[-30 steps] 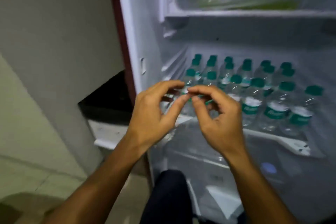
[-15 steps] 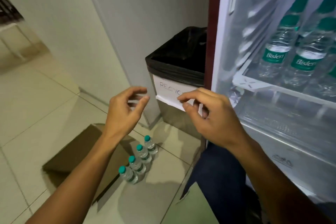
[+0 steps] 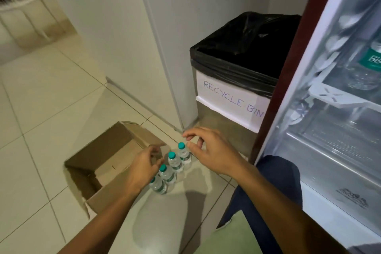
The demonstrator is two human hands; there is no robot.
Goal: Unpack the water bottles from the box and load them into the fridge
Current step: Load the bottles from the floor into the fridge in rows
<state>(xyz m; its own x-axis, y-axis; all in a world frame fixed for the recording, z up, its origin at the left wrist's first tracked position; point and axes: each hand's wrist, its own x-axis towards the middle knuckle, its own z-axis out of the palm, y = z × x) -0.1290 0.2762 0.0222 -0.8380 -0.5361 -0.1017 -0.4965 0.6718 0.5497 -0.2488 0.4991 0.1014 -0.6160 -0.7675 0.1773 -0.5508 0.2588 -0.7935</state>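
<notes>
- Four water bottles stand in a row on floor, just beside cardboard box.
- Left hand and right hand hover above row, fingers loosely curled, empty.

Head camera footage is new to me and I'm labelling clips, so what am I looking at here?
The camera sits on a person's head, looking down at their own arms. Four water bottles with teal caps stand in a row on the tiled floor, beside an open cardboard box. The left hand and right hand reach towards the bottles with fingers loosely curled; neither holds anything yet. Behind stands a bin labelled recycle bin; at right, the open fridge.
</notes>
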